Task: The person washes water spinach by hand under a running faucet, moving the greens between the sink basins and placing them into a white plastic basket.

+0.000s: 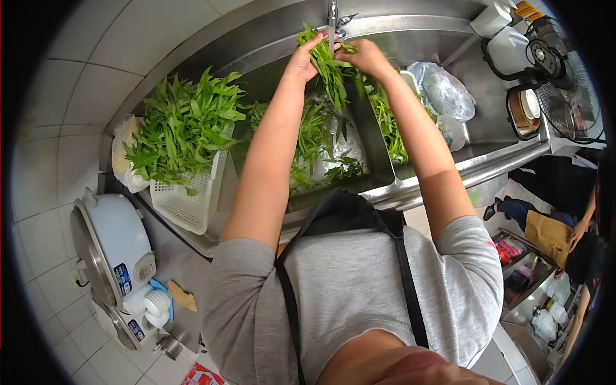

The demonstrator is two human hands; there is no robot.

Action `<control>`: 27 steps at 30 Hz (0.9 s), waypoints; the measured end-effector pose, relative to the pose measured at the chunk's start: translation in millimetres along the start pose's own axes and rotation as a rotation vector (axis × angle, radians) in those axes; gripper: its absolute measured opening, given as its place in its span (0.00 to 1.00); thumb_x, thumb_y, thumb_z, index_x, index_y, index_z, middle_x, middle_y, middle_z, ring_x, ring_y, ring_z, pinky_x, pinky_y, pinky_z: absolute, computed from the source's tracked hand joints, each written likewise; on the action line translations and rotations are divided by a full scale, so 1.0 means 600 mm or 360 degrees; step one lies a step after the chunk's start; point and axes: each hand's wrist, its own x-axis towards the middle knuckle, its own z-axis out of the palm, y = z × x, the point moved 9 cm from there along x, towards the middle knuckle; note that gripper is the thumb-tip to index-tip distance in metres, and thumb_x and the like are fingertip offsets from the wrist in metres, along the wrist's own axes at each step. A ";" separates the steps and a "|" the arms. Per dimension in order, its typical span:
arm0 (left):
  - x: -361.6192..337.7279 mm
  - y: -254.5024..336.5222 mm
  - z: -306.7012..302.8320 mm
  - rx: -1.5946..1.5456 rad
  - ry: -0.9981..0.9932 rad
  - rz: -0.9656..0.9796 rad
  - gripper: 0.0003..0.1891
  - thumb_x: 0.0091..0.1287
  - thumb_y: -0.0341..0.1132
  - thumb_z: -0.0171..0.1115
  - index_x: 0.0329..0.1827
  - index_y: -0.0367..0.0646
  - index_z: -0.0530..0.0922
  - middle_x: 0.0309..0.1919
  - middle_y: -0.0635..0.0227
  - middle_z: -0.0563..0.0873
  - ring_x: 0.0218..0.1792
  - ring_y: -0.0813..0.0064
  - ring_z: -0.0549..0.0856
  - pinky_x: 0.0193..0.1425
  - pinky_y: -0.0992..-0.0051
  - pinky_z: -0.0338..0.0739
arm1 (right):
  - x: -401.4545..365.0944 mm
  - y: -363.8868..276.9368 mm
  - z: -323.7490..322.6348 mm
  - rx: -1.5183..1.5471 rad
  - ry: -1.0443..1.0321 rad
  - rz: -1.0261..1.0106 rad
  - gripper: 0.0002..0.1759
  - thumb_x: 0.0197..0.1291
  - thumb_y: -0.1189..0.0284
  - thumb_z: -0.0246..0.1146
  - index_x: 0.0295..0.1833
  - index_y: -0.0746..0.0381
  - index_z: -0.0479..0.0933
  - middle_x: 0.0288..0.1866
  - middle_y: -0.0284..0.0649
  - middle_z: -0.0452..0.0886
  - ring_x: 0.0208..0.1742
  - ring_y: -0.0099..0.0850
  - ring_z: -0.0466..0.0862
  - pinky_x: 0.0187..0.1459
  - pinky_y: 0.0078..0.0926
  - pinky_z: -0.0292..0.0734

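Under the running tap [332, 19], my left hand [307, 56] is closed around a bunch of leafy greens [330, 77]. Close by on the right, my right hand [367, 58] pinches some green stems beside the water stream. Below both hands, the left sink basin holds water and loose greens [311, 138]. More greens [387, 125] lie in the right basin, partly hidden by my right forearm. At the left, a white perforated basket [186, 204] bears a large heap of greens [189, 125].
Clear plastic bags [444, 93] lie in the sink's right part. A fan [568, 77] stands at the far right. Rice cookers [115, 244] and white cups [154, 305] are at the lower left. Another person [571, 212] is at the right edge.
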 end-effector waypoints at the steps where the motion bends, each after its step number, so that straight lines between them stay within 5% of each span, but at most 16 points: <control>1: -0.003 0.005 -0.002 -0.0035 0.0033 0.0021 0.22 0.62 0.40 0.55 0.56 0.40 0.67 0.52 0.57 0.75 0.51 0.61 0.76 0.53 0.62 0.71 | 0.014 -0.009 0.015 0.0021 0.0052 -0.0028 0.19 0.43 0.59 0.66 0.41 0.58 0.79 0.33 0.50 0.80 0.36 0.44 0.80 0.43 0.34 0.72; 5: -0.026 0.018 -0.034 -0.0046 0.0187 0.0026 0.20 0.59 0.40 0.59 0.51 0.40 0.71 0.43 0.62 0.79 0.45 0.66 0.78 0.51 0.64 0.73 | 0.055 0.003 0.043 0.0490 0.0110 0.0016 0.20 0.40 0.62 0.69 0.41 0.59 0.79 0.33 0.44 0.81 0.35 0.33 0.80 0.42 0.28 0.72; 8: -0.040 0.027 -0.060 0.0143 0.0322 -0.0008 0.18 0.56 0.37 0.63 0.48 0.40 0.74 0.40 0.65 0.80 0.45 0.69 0.79 0.50 0.67 0.74 | 0.062 0.014 0.046 0.0905 -0.0143 0.0159 0.18 0.39 0.67 0.70 0.38 0.63 0.80 0.33 0.38 0.82 0.33 0.25 0.79 0.40 0.23 0.72; 9: -0.044 0.034 -0.067 0.0337 0.0370 0.0034 0.18 0.55 0.37 0.64 0.47 0.40 0.75 0.40 0.65 0.81 0.43 0.70 0.80 0.47 0.68 0.75 | 0.058 0.007 0.033 0.0808 -0.0105 0.0119 0.13 0.46 0.70 0.67 0.38 0.64 0.80 0.31 0.33 0.81 0.29 0.19 0.75 0.35 0.17 0.69; 14: -0.042 0.039 -0.054 0.0562 0.0465 0.0107 0.20 0.50 0.40 0.69 0.42 0.38 0.78 0.37 0.65 0.82 0.34 0.74 0.82 0.34 0.71 0.78 | 0.066 0.000 0.036 0.0679 -0.0226 0.0100 0.19 0.38 0.66 0.71 0.36 0.66 0.80 0.30 0.37 0.81 0.32 0.24 0.78 0.40 0.22 0.71; 16: -0.036 0.044 -0.045 0.0621 0.0516 0.0139 0.21 0.50 0.41 0.69 0.43 0.38 0.78 0.36 0.65 0.82 0.34 0.75 0.82 0.36 0.73 0.77 | 0.061 -0.013 0.025 0.0215 -0.0144 0.0056 0.19 0.38 0.66 0.71 0.36 0.66 0.79 0.30 0.37 0.81 0.32 0.24 0.77 0.40 0.23 0.71; 21: -0.032 0.048 -0.043 0.0803 0.0547 0.0080 0.21 0.50 0.41 0.70 0.42 0.36 0.79 0.35 0.64 0.82 0.31 0.77 0.80 0.38 0.75 0.75 | 0.061 0.008 0.041 0.0570 -0.0530 0.0113 0.16 0.43 0.63 0.70 0.35 0.63 0.80 0.27 0.34 0.80 0.27 0.20 0.73 0.32 0.22 0.68; 27: -0.033 0.047 -0.067 0.0624 0.0702 0.0055 0.18 0.48 0.38 0.71 0.36 0.34 0.79 0.28 0.64 0.82 0.25 0.77 0.80 0.30 0.74 0.75 | 0.078 0.012 0.005 0.0323 -0.0057 -0.0031 0.15 0.41 0.64 0.68 0.35 0.61 0.80 0.25 0.35 0.80 0.27 0.24 0.76 0.35 0.23 0.70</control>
